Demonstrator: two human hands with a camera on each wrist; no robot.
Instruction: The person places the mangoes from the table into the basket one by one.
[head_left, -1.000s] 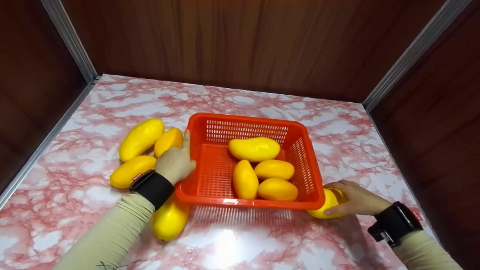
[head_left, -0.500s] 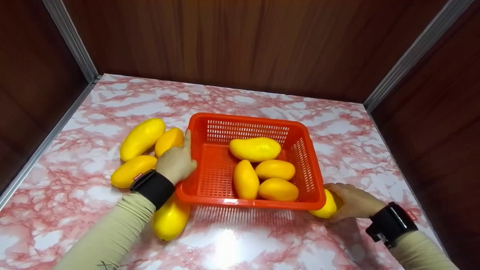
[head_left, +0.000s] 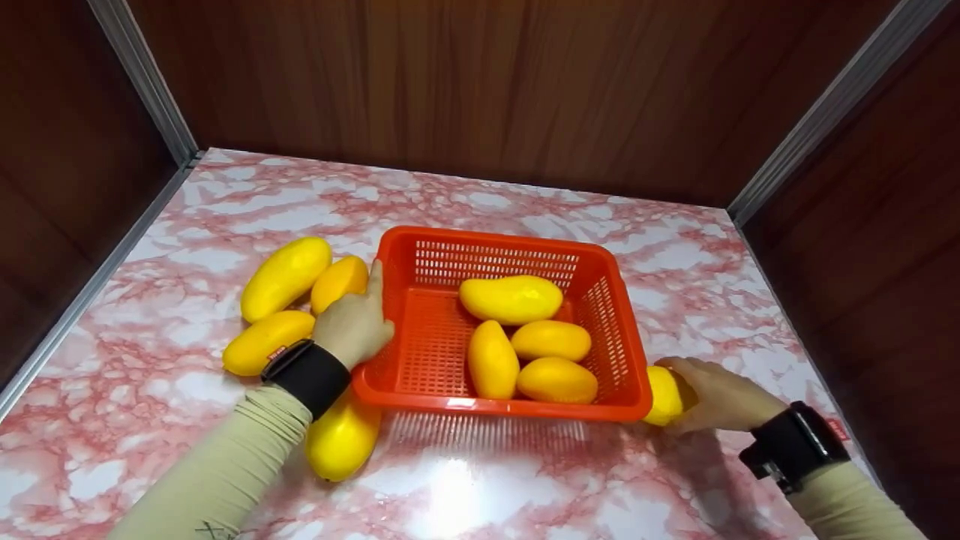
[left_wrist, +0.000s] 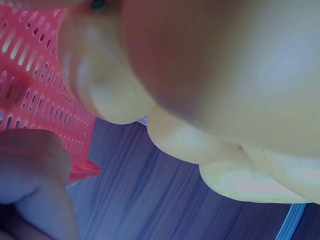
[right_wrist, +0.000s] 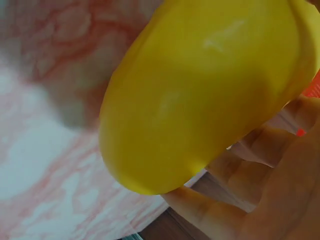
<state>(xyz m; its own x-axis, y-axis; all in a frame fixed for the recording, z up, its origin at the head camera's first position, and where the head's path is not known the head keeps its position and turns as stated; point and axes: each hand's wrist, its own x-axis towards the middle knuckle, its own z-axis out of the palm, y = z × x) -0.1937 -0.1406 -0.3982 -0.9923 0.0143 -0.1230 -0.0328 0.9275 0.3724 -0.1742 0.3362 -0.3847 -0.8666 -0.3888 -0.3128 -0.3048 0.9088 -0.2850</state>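
Note:
My left hand point(head_left: 352, 326) grips the left rim of a red plastic basket point(head_left: 499, 409), its index finger laid along the rim and its thumb over the inner side. Several yellow mangoes point(head_left: 510, 298) lie in the right part of the basket. Outside its near right corner, my right hand point(head_left: 724, 397) holds another yellow mango point(head_left: 664, 396), partly hidden by the basket rim. The right wrist view shows that mango point(right_wrist: 200, 100) large, with the fingers point(right_wrist: 240, 175) along one side. In the left wrist view, curled fingers point(left_wrist: 35, 155) sit beside the perforated basket wall.
Left of the basket lie a long mango point(head_left: 285, 279), a smaller one point(head_left: 341, 281) and a third point(head_left: 259, 346). One more mango point(head_left: 343, 442) lies below the left wrist. Brown wood-grain panels point(head_left: 465, 90) enclose the marbled red-and-white table point(head_left: 480, 487) at the back and sides.
My right hand has shifted its hold on the mango, first baring more of it, and the mango has turned and moved slightly away from me. The left hand and basket hold still.

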